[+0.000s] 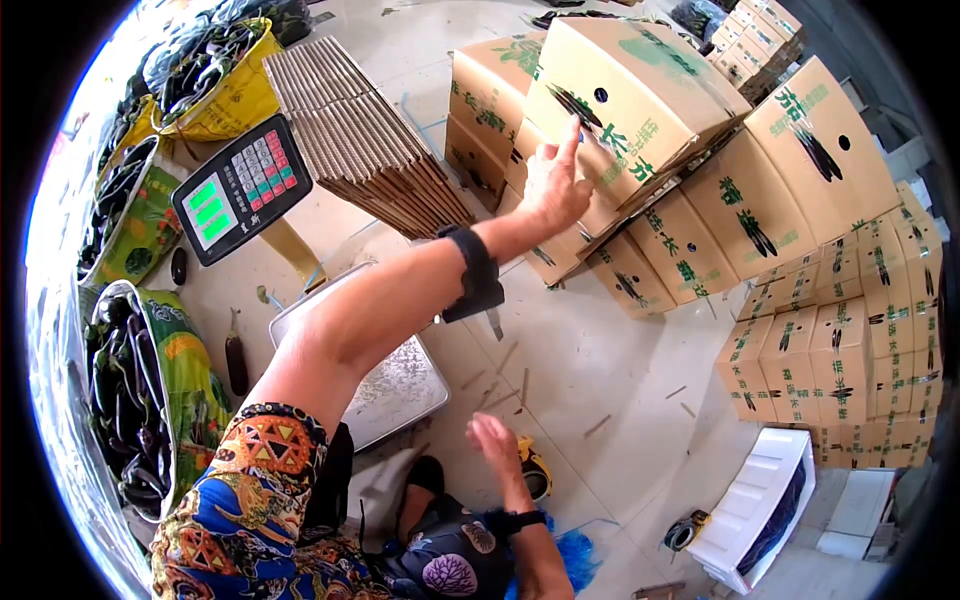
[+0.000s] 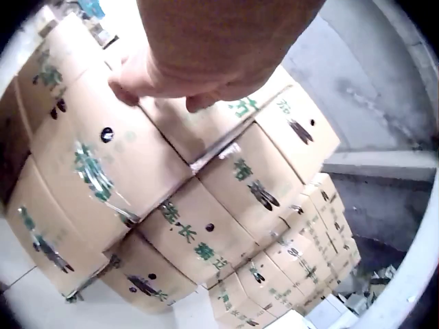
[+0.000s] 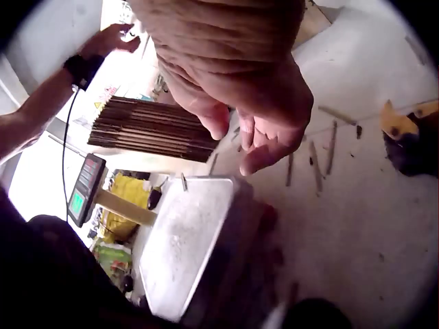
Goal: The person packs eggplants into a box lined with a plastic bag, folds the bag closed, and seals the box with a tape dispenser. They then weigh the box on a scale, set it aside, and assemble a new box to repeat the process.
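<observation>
Carton [image 1: 640,90] tilts atop the stack [image 1: 700,230], touched by left hand [image 1: 555,185], grip released; right hand [image 1: 495,440] slack.

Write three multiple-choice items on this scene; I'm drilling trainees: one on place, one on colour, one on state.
1. Where is the left hand? A on the top carton; B on the floor; C in a bag.
2. The scale display has screens that are: A red; B green; C blue.
3. The right hand is: A open, empty; B gripping a knife; C gripping an eggplant.
Key: A, it touches the tilted carton; B, both glow green; A, fingers loose, nothing held.
</observation>
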`<state>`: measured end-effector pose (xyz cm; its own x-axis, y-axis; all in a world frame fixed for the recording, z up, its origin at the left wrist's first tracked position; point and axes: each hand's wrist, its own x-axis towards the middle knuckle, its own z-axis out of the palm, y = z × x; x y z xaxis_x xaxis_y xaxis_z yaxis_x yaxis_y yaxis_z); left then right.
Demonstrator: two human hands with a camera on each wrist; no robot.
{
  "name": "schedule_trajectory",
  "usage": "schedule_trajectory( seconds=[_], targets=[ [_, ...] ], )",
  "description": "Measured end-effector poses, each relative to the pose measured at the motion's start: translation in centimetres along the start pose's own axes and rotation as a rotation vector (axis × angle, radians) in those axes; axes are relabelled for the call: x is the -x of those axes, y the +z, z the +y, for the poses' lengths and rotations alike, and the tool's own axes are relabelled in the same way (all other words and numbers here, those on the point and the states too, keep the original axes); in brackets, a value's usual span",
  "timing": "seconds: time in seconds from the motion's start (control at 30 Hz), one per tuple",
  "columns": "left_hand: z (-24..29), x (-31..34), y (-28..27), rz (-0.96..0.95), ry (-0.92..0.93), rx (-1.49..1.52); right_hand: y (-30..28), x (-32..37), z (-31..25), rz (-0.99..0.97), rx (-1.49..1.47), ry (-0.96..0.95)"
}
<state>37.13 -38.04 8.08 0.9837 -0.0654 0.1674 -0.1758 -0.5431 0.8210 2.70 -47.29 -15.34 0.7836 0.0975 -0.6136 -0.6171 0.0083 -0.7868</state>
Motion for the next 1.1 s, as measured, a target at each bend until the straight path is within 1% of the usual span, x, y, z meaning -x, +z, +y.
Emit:
schedule_trajectory(
  seconds=[0.07, 0.1, 0.13, 0.2, 0.27, 0.3, 0.4, 0.43, 0.47, 0.5, 0.57, 0.6, 0.63, 0.7, 0.73, 0.8, 0.87, 0.9, 0.97, 1.0, 1.07, 1.1],
  targets=[
    [1.3, 1.0, 1.4, 0.171, 0.118, -0.005, -0.3, 0.6, 3.0, 0.008, 0.111, 0.042],
    [1.8, 1.1, 2.7, 0.145, 0.205, -0.128, -0.2, 0.9, 4.3, 0.008, 0.167, 0.064],
    [2.2, 2.2, 3.8, 0.126, 0.21, -0.021, 0.0, 1.3, 5.5, 0.009, 0.158, 0.092],
    [1.8, 4.0, 5.9, 0.125, 0.271, 0.031, 0.6, 2.2, 7.8, 0.018, 0.139, 0.146],
    [0.3, 6.0, 6.2, -0.13, 0.194, 0.082, 1.5, 2.3, 10.1, -0.008, 0.216, 0.179],
    [-0.1, 6.3, 6.0, -0.159, 0.182, 0.096, 1.9, 2.2, 10.0, -0.02, 0.254, 0.197],
    [-2.3, 6.4, 4.9, 0.039, 0.288, 0.144, 2.3, 2.3, 10.2, -0.028, 0.414, 0.159],
    [-2.4, 6.0, 4.1, 0.154, 0.314, 0.166, 2.3, 2.6, 10.8, -0.003, 0.392, 0.164],
    [-2.7, 5.6, 2.8, 0.151, 0.301, 0.188, 2.1, 2.6, 11.0, 0.02, 0.375, 0.163],
    [-3.2, 5.4, 1.6, 0.138, 0.32, 0.132, 2.1, 2.6, 11.4, 0.039, 0.36, 0.162],
    [-3.4, 4.5, -0.5, 0.115, 0.361, 0.007, 2.4, 2.6, 12.0, -0.006, 0.356, 0.2],
    [-2.6, 3.9, -1.3, 0.111, 0.374, -0.055, 2.0, 2.8, 12.2, -0.022, 0.363, 0.223],
    [-2.0, 3.4, -1.3, 0.103, 0.389, -0.112, 1.7, 2.6, 13.4, -0.05, 0.366, 0.241],
    [-0.3, 2.6, 0.4, 0.012, 0.328, -0.149, 3.3, 1.8, 15.6, -0.105, 0.357, 0.271],
    [0.4, 2.2, 1.2, -0.028, 0.297, -0.17, 4.0, 1.8, 15.1, -0.128, 0.33, 0.25],
    [0.8, 3.3, 2.2, -0.126, 0.338, -0.143, 5.0, 2.0, 13.7, -0.166, 0.276, 0.209],
    [-0.3, 4.5, 2.9, -0.165, 0.592, -0.249, 5.4, 2.1, 12.7, -0.08, 0.282, 0.148],
    [-0.2, 4.9, 3.0, -0.152, 0.553, -0.216, 5.7, 2.3, 12.4, -0.044, 0.284, 0.12],
    [0.0, 5.4, 2.4, -0.121, 0.464, -0.164, 4.7, 2.7, 11.3, 0.007, 0.328, 0.127],
    [-0.6, 5.6, 2.1, -0.111, 0.458, -0.122, 4.1, 3.0, 10.9, 0.029, 0.352, 0.13],
    [-2.3, 5.7, 1.1, -0.081, 0.442, -0.047, 3.0, 3.5, 12.0, 0.072, 0.366, 0.148],
    [-3.2, 6.1, 0.2, -0.104, 0.478, -0.079, 2.6, 3.7, 12.0, 0.082, 0.379, 0.155]
  ],
)
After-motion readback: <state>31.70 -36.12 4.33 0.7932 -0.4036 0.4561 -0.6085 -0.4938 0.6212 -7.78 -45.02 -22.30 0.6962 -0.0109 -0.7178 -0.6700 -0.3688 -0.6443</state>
